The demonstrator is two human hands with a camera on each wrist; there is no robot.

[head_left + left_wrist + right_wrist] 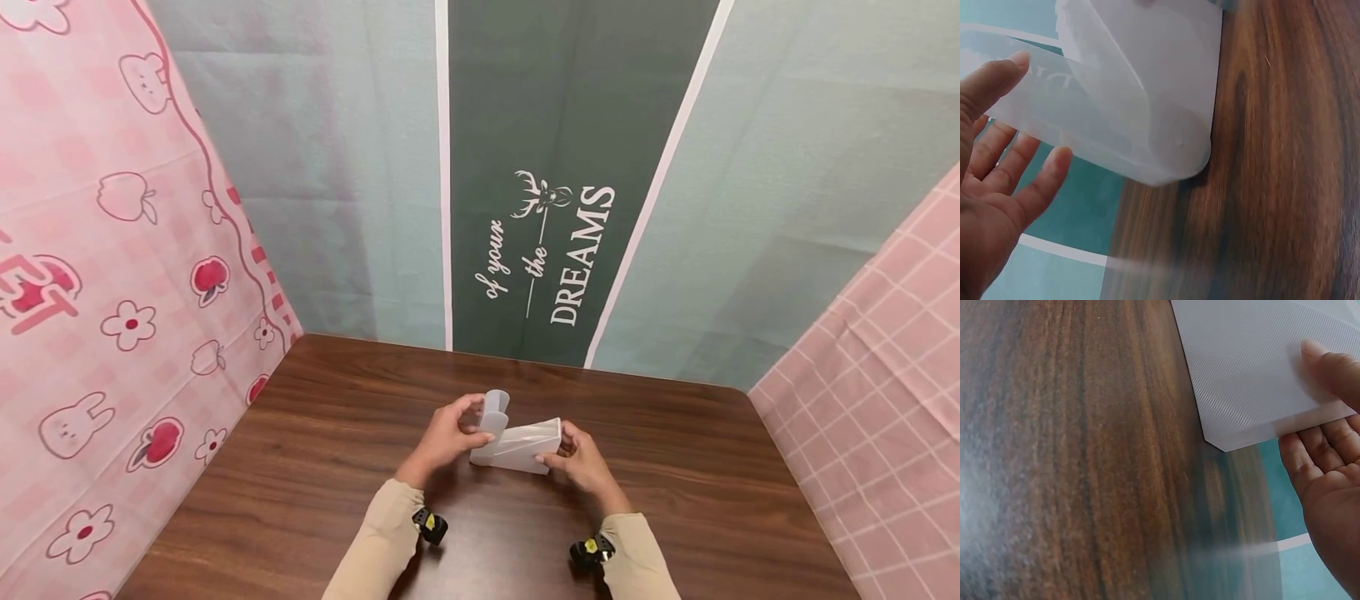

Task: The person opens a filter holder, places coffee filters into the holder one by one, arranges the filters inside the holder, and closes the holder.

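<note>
A white plastic box (519, 454) stands on the table, its upper edge sloping. At its left end a translucent hinged cover (494, 423) is swung up, showing the box's open top. My left hand (450, 432) holds this cover, thumb on the near side and fingers behind. In the left wrist view the cover (1094, 122) meets the box at a round pivot (1179, 142). Around the right end of the box, my right hand (587, 462) grips with the thumb on the front face. The right wrist view shows that ribbed white face (1247, 375). What lies inside is hard to make out.
The brown wood-grain table (300, 467) reaches back to a green and grey-blue curtain (525, 108) with white lettering. Pink printed cloth (82, 233) hangs at the left, and pink checked cloth (885, 400) at the right. Each wrist carries a small black camera (431, 527).
</note>
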